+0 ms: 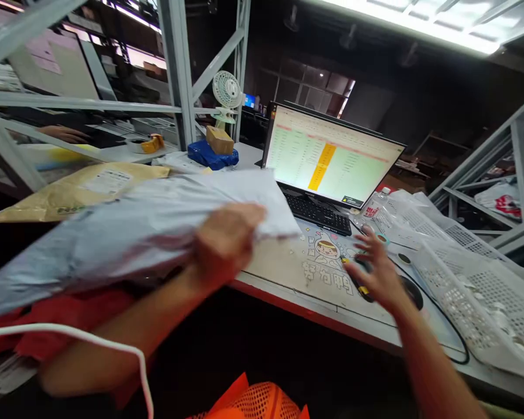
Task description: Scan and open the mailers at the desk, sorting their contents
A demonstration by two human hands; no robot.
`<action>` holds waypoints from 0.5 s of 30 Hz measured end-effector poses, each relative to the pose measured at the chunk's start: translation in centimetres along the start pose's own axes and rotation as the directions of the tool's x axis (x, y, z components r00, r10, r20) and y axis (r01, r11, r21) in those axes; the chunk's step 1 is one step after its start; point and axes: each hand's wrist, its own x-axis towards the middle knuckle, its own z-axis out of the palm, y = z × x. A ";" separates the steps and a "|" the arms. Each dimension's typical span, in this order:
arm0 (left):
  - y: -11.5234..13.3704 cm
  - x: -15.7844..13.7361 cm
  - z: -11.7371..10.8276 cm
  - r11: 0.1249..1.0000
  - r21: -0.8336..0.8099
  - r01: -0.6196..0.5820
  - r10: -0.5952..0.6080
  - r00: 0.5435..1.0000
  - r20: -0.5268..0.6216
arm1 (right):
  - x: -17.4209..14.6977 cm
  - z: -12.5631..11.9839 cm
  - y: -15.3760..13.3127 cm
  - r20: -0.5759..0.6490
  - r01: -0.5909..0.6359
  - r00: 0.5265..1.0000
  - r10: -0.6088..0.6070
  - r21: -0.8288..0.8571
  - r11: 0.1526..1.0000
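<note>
My left hand [227, 238], blurred by motion, is closed on the edge of a large pale grey plastic mailing bag [113, 227]. The bag stretches off to the left, over the desk's front edge. On the right, my right hand [378, 270] hangs above the desk mat [288, 262] with its fingers spread and holds nothing. Just under its thumb lies a black-and-yellow tool [364, 291], partly hidden, whose exact kind I cannot make out. A yellow mailing bag [82, 186] with a white label lies behind the grey one.
A monitor [332, 154] and black keyboard [318, 214] stand at the back. White plastic baskets [458, 291] line the right side beside a bottle [378, 201]. Far left-centre, a small carton [219, 139] rests on a blue package [201, 154]. A white cable [70, 330] crosses lower left.
</note>
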 end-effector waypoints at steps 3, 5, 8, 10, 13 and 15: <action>6.1 -4.7 4.2 0.961 -0.245 -0.131 0.161 0.981 0.105 | 2.2 4.2 -0.5 0.197 -0.013 0.980 -0.030 0.212 0.977; 8.4 -8.6 6.8 0.946 -0.303 -0.118 0.179 0.967 0.180 | 2.6 6.4 -0.5 0.331 0.016 0.940 -0.076 0.181 0.983; 9.3 -13.0 9.1 0.926 -0.375 -0.035 0.160 0.938 0.306 | 1.3 7.5 0.3 0.403 0.074 0.909 -0.108 0.099 0.992; 9.4 -14.1 9.5 0.900 -0.436 0.001 0.171 0.918 0.357 | -0.1 6.5 1.3 0.416 0.062 0.904 -0.102 0.107 0.992; 10.1 -14.0 9.9 0.826 -0.564 -0.017 0.255 0.903 0.345 | -1.5 3.1 3.7 0.310 0.037 0.950 -0.034 -0.003 0.999; 11.1 -13.5 10.1 0.762 -0.647 -0.035 0.308 0.898 0.314 | -1.6 0.2 6.1 0.086 -0.054 0.994 0.074 -0.218 0.974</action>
